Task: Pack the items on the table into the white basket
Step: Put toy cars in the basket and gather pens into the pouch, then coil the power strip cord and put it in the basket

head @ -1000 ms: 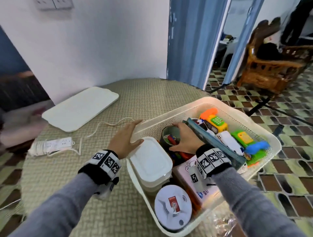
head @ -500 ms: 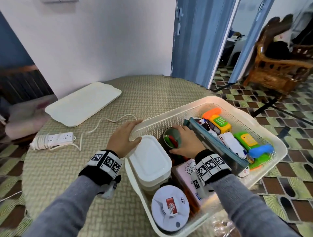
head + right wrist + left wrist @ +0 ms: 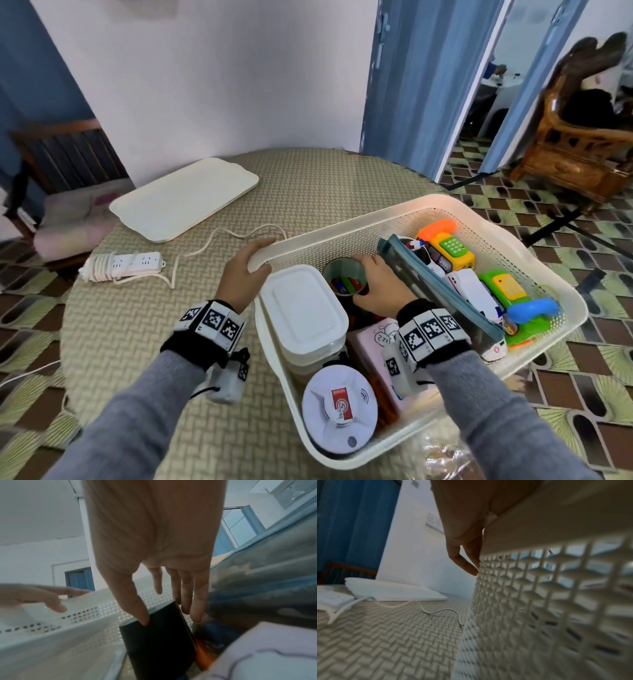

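Observation:
The white basket [image 3: 445, 202] stands on the table's right part, full of things. My left hand [image 3: 255, 257] grips its near-left rim, with the fingers down the outside of the mesh wall [image 3: 539, 601]. My right hand [image 3: 373, 284] is inside the basket and pinches a dark cup [image 3: 342, 274] between thumb and fingers [image 3: 142, 618]. The cup [image 3: 159, 642] stands upright with small coloured things in it. Around it lie a white lidded box [image 3: 301, 308], a round white alarm [image 3: 339, 407], a pink box [image 3: 376, 339], a blue-edged pouch [image 3: 438, 291] and toy phones [image 3: 448, 246].
On the woven table top lie a flat white tray [image 3: 185, 198] at the back left and a white power strip [image 3: 126, 263] whose cord [image 3: 239, 236] runs to the basket's corner. Crinkled clear plastic [image 3: 445, 459] sits by the basket's near edge. A wooden armchair [image 3: 582, 137] stands far right.
Both hands keep their places on the rim and the cup. Only the head view has shifted slightly.

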{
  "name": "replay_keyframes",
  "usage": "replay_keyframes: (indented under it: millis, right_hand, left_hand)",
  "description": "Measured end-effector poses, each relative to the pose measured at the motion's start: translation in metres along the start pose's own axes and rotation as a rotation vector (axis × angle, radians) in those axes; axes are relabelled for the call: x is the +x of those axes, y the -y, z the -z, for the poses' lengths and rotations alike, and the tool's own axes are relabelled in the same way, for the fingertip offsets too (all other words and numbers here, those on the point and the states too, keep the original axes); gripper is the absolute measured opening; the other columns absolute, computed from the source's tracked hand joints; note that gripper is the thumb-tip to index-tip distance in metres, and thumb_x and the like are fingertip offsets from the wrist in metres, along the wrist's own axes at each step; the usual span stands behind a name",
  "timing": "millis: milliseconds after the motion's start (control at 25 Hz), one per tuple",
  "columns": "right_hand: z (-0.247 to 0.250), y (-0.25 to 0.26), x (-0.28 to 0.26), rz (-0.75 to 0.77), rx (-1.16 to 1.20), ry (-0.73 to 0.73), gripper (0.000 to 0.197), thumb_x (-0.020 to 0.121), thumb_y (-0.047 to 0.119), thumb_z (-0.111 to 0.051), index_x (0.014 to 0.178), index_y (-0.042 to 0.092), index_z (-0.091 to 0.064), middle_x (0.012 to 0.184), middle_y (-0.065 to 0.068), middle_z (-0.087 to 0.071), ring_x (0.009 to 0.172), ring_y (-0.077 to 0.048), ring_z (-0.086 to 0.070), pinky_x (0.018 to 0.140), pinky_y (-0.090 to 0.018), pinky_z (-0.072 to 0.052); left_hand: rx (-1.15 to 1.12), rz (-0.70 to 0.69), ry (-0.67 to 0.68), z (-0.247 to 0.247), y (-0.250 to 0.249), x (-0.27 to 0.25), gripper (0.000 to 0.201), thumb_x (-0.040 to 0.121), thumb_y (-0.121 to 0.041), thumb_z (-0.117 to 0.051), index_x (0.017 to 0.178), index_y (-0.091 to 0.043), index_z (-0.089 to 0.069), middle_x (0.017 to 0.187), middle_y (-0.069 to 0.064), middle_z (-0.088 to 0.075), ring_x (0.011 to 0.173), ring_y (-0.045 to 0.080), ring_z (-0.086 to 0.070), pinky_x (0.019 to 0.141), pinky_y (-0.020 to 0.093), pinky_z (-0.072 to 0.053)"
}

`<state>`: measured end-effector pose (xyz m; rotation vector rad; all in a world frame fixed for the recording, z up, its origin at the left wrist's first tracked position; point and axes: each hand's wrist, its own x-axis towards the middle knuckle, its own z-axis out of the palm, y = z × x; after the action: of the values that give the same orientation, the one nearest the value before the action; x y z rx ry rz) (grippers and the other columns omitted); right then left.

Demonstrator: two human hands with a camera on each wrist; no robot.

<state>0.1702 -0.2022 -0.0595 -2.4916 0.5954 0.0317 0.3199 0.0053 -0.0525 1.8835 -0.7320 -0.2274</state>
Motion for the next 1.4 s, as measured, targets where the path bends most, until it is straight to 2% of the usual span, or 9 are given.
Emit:
replay_keyframes:
  millis: [80,200,400,520,680,880,1040,1200,1400]
  right_hand:
    - [0.006,0.009,-0.001,0.017,0.014,-0.012,0.074,0.08,0.012,-0.063,0.145,0.017,-0.028,0.141,-0.012,-0.032,0.135,-0.029,-0.03,0.109,-0.044,-0.034]
    - [0.02,0.035,-0.002,0.087,-0.024,-0.063,0.062,0.084,0.01,-0.059,0.142,0.014,-0.035,0.137,-0.01,-0.037,0.132,-0.027,-0.033,0.109,-0.04,-0.032]
    - [0.036,0.114,0.007,0.321,0.112,-0.102,0.033,0.087,0.006,-0.059,0.12,0.009,-0.058,0.111,-0.003,-0.055,0.095,-0.01,-0.049,0.083,-0.019,-0.04]
    - [0.025,0.167,0.024,0.399,0.149,-0.082,0.025,0.086,0.005,-0.06,0.11,0.01,-0.065,0.101,-0.004,-0.063,0.081,-0.008,-0.054,0.077,-0.02,-0.045]
    - [-0.01,0.243,0.061,0.411,0.054,0.026,0.022,0.086,0.012,-0.059,0.106,0.012,-0.067,0.094,-0.001,-0.064,0.07,-0.001,-0.053,0.074,-0.022,-0.044]
    - [-0.061,0.317,0.105,0.35,-0.134,0.186,0.023,0.09,0.017,-0.057,0.11,0.012,-0.067,0.094,0.002,-0.051,0.095,-0.012,-0.05,0.081,-0.023,-0.038]
    - [-0.123,0.345,0.137,0.282,-0.106,0.267,0.024,0.09,0.017,-0.056,0.111,0.012,-0.066,0.11,-0.007,-0.061,0.105,-0.021,-0.057,0.087,-0.029,-0.044]
    - [-0.184,0.347,0.169,0.189,-0.044,0.286,0.024,0.09,0.016,-0.057,0.113,0.011,-0.063,0.117,-0.011,-0.063,0.107,-0.024,-0.058,0.09,-0.032,-0.045]
    - [-0.241,0.34,0.215,0.101,-0.035,0.323,0.046,0.09,0.023,-0.062,0.132,0.012,-0.048,0.132,-0.014,-0.048,0.12,-0.028,-0.046,0.098,-0.034,-0.037]
  left_hand:
    - [-0.107,0.045,-0.026,0.002,0.001,-0.011,0.055,0.082,0.013,-0.051,0.125,-0.021,-0.055,0.114,-0.012,-0.06,0.086,-0.013,-0.057,0.072,0.004,-0.044]
    - [-0.216,0.056,-0.009,0.007,0.001,-0.027,0.054,0.083,0.006,-0.056,0.125,-0.027,-0.052,0.11,-0.022,-0.059,0.091,-0.009,-0.059,0.076,0.01,-0.048]
    - [-0.215,0.102,-0.01,0.037,0.009,-0.034,0.036,0.091,-0.01,-0.059,0.125,-0.021,-0.057,0.11,-0.002,-0.064,0.098,0.01,-0.06,0.078,0.018,-0.045]
    - [-0.194,0.08,-0.043,0.07,0.024,-0.03,0.028,0.089,-0.015,-0.062,0.114,-0.027,-0.062,0.107,0.0,-0.067,0.096,0.01,-0.061,0.083,0.024,-0.048]
    - [-0.162,0.131,-0.09,0.137,0.063,-0.018,0.026,0.089,-0.001,-0.059,0.109,-0.018,-0.063,0.101,0.006,-0.068,0.093,0.011,-0.062,0.087,0.028,-0.048]
    - [-0.106,0.202,-0.117,0.223,0.126,-0.01,0.025,0.087,0.006,-0.057,0.103,-0.011,-0.066,0.096,0.004,-0.07,0.09,0.009,-0.063,0.079,0.015,-0.047]
    - [-0.083,0.271,-0.142,0.277,0.174,-0.009,0.028,0.086,0.006,-0.058,0.099,-0.018,-0.065,0.095,0.003,-0.069,0.09,0.007,-0.063,0.079,0.015,-0.045]
    - [0.007,0.298,-0.169,0.307,0.208,0.001,0.027,0.087,-0.004,-0.062,0.111,-0.016,-0.063,0.105,-0.002,-0.064,0.093,-0.002,-0.056,0.074,0.004,-0.041]
    - [0.215,0.305,-0.142,0.323,0.252,0.035,0.054,0.082,-0.016,-0.072,0.132,-0.017,-0.05,0.124,-0.008,-0.047,0.114,0.008,-0.045,0.097,0.027,-0.039]
